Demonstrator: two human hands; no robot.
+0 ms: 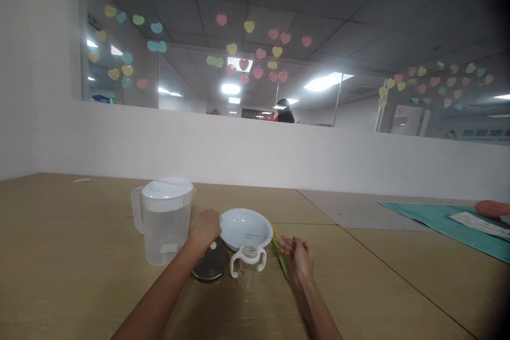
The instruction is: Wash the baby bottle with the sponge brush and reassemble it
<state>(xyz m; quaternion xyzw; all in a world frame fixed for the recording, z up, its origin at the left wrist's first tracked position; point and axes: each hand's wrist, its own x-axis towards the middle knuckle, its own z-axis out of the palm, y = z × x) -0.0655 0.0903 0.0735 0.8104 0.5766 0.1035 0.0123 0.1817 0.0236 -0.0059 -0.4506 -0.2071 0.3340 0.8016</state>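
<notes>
Tan table (358,292) across foreground. Lidded clear pitcher (167,231) upright at left, handle leftward. White bowl (235,226) near center. Left hand (206,228) reaches forward above dark domed cover (209,266), back of hand up, wrist bent; fingers mostly hidden, cannot tell if gripping. Right hand (302,257) right of bowl, palm turned inward, fingers curled, fingertips pinched together on thin rod (265,236). Two-handled bottle (249,263) upright, long axis vertical, mouth up, before bowl. Rod near-level, long axis sideways, free tip pointing left, over bowl in view.
</notes>
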